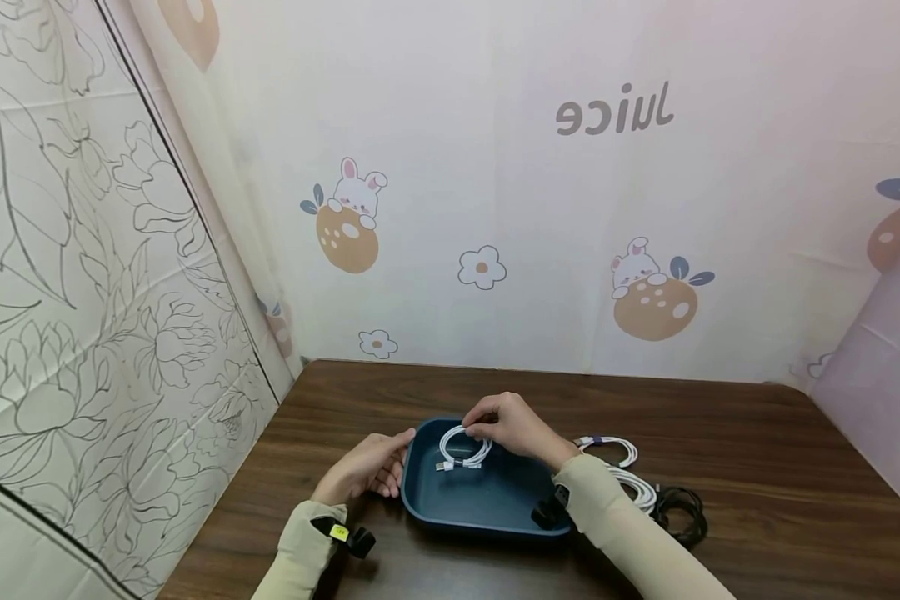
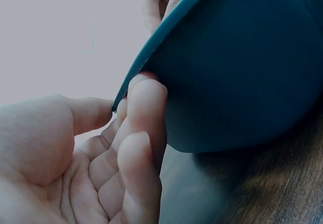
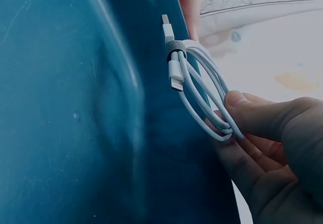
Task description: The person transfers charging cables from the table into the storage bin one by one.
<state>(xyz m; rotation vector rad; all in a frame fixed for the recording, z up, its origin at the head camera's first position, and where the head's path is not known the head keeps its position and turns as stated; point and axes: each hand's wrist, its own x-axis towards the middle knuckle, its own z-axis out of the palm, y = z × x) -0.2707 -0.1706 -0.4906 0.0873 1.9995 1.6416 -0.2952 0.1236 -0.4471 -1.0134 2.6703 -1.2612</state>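
A coiled white charging cable (image 1: 444, 448) hangs over the far left part of a dark blue tray (image 1: 480, 507). My right hand (image 1: 516, 427) pinches the coil between thumb and fingers. In the right wrist view, a grey strap (image 3: 175, 47) binds the loop, with a USB plug (image 3: 168, 31) and a small flat connector (image 3: 176, 81) beside it. At the tray's left side, my left hand (image 1: 367, 468) holds the rim. The left wrist view has its thumb at the edge and its fingers (image 2: 146, 100) against the tray's outer wall.
To the right of the tray, partly behind my right forearm, lie a white cable with a dark tie (image 1: 621, 443), another white coil (image 1: 642, 493) and a black coiled cable (image 1: 686, 510). All rest on the brown wooden table (image 1: 765, 467). Printed curtains (image 1: 495, 200) hang behind and at the left.
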